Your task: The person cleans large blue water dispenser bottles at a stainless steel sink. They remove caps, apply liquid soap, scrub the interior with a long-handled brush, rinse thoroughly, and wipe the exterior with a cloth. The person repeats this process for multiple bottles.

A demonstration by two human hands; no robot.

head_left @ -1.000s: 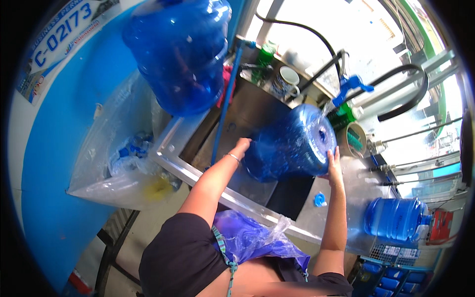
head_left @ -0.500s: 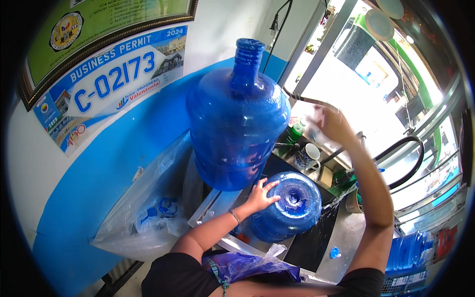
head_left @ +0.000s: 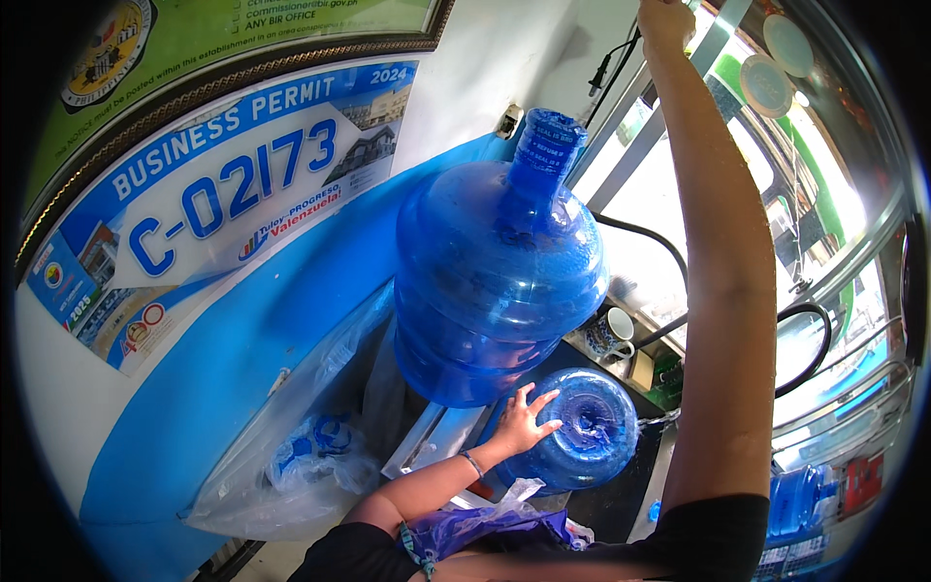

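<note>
Raised since the earlier frame, the right hand [head_left: 669,21] is now at the upper edge of the view, farther from the sink [head_left: 427,441]; the left hand [head_left: 521,427] remains on the inverted jug [head_left: 592,456]. We find the left hand's fingers spread flat across the left side of that jug's base, steadying it rather than gripping. Because the view cuts off the right hand, we cannot tell whether its fingers are curled around anything.

We locate the inverted jug bottom-up in the sink, near and to the right of the upright jug [head_left: 495,262], which stands at the sink's left edge. A streak that looks like water [head_left: 661,418] shows just right of the inverted jug.

As to progress, we judge the inverted jug placed but its handling unfinished: it is not yet upright or out of the sink. We cannot establish whether the upright jug is finished or waiting.
</note>
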